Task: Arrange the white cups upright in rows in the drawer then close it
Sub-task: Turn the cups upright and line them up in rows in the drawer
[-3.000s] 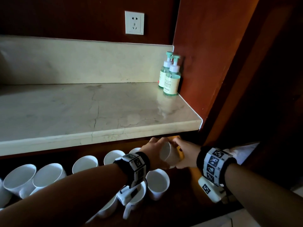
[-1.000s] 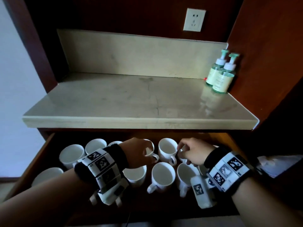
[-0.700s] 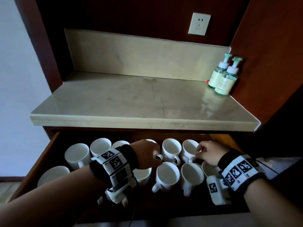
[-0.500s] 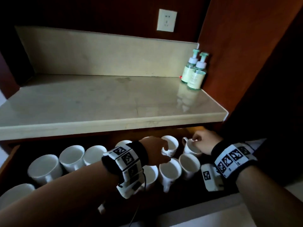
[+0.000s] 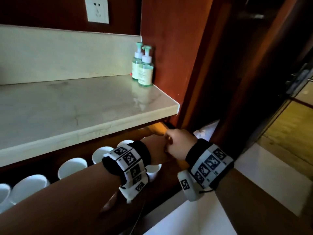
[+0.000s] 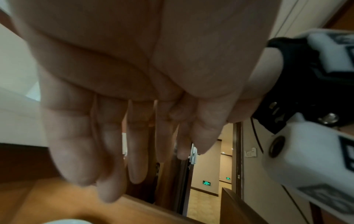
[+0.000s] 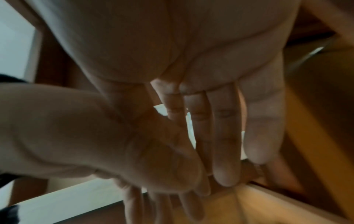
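Note:
Several white cups (image 5: 72, 168) stand upright in rows in the open wooden drawer (image 5: 155, 130) under the counter. One more cup (image 5: 153, 170) shows just below my left wrist. Both hands are close together at the drawer's far right end. My left hand (image 5: 155, 151) is empty, its fingers (image 6: 134, 151) straight above the drawer's wooden wall, with a cup rim (image 6: 65, 222) at the bottom edge. My right hand (image 5: 177, 145) is beside it, its fingers (image 7: 220, 136) also straight and holding nothing. The cups under my hands are hidden.
A marble counter (image 5: 84, 107) overhangs the drawer's back. Two green pump bottles (image 5: 143, 67) stand in its right back corner, and a wall socket (image 5: 96, 9) is above. A white bag (image 5: 206, 131) and a dark doorway lie to the right.
My right hand has let go of the cup it pinched at the back right, and my left hand has left its cup. Both hands have come together at the drawer's right end.

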`<state>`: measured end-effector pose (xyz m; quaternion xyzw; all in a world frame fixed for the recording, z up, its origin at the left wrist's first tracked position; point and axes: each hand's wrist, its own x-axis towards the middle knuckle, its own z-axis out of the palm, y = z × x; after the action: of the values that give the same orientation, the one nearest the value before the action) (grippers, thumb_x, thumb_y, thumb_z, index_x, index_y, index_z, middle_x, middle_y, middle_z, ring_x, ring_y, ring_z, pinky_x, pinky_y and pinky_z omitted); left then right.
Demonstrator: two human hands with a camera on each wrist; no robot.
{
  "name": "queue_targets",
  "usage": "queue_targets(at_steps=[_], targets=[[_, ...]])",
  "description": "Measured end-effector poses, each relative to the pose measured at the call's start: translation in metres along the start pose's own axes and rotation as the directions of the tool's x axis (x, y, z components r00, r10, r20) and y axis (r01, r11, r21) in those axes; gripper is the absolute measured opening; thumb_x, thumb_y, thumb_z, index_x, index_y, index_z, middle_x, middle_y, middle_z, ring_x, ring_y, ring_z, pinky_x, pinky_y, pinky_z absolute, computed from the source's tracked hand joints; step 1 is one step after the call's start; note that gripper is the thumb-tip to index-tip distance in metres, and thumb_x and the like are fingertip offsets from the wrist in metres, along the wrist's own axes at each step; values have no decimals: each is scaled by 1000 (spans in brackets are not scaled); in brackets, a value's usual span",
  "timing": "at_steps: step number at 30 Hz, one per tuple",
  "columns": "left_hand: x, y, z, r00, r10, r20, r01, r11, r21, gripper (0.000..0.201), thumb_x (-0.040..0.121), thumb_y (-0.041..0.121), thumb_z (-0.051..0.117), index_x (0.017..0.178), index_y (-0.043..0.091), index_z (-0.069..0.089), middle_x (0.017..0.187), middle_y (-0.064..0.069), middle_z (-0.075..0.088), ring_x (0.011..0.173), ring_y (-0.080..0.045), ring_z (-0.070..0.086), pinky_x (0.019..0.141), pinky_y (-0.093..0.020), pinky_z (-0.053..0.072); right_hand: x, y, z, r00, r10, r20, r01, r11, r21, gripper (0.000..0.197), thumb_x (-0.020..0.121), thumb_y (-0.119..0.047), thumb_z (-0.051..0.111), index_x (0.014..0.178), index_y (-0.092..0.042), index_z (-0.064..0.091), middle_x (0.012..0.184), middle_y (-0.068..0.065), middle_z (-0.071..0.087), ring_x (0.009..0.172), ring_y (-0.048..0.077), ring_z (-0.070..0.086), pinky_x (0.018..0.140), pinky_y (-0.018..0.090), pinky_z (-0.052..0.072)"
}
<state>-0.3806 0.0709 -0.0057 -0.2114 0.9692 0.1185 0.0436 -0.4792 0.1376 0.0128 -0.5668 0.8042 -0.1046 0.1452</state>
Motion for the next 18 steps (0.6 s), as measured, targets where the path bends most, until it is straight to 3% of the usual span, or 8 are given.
queue_targets(at_steps=[2, 6, 9, 11, 14, 18], targets=[[-18, -10, -4, 1000, -20, -6, 20, 999, 34, 39, 96, 35, 49, 122, 8, 60, 122, -13, 63, 116, -28, 58, 92, -32, 42, 0, -22, 6, 998, -56, 3, 56, 998, -18, 9, 84, -22, 55, 78, -25, 48, 80, -3, 55, 80, 22, 53, 54, 21, 34], [-81, -52, -8, 990, -136, -24, 135, 991, -25, 35, 93, 34, 51, 119, 12, 61, 118, -10, 65, 111, -28, 60, 86, -31, 45, -2, -89, 28, 984, -172, 46, 173, 985, -20, 7, 86, -23, 58, 91, -21, 55, 103, 5, 65, 97, 24, 60, 70, 23, 36], [-145, -88, -5, 967, -249, -51, 240, 961, -135, 37, 89, 34, 56, 121, 17, 61, 118, -4, 66, 111, -23, 61, 91, -30, 48, -6, -143, 53, 962, -261, 80, 265, 963, -44, 8, 88, -28, 59, 83, -22, 58, 97, 0, 67, 94, 20, 61, 72, 21, 37], [-194, -114, -2, 937, -345, -59, 328, 924, -197, 35, 88, 34, 59, 118, 17, 63, 115, -2, 67, 109, -21, 62, 92, -27, 48, -10, -180, 73, 940, -308, 146, 318, 947, -47, 6, 88, -27, 59, 83, -24, 60, 95, -1, 69, 92, 19, 63, 71, 22, 42], [-271, -149, 1, 869, -494, -23, 475, 846, -240, 33, 87, 38, 57, 111, 17, 66, 108, 1, 70, 103, -18, 64, 80, -20, 49, -18, -233, 105, 893, -388, 228, 415, 905, -87, 17, 85, -25, 60, 101, -19, 64, 105, 1, 68, 101, 21, 62, 76, 24, 45], [-361, -181, 11, 743, -667, -53, 644, 735, -211, 33, 88, 41, 59, 114, 22, 62, 111, 2, 68, 105, -17, 62, 87, -23, 45, -30, -302, 144, 793, -512, 329, 569, 816, -102, 24, 84, -28, 61, 106, -19, 62, 106, 3, 68, 100, 22, 63, 73, 24, 44]])
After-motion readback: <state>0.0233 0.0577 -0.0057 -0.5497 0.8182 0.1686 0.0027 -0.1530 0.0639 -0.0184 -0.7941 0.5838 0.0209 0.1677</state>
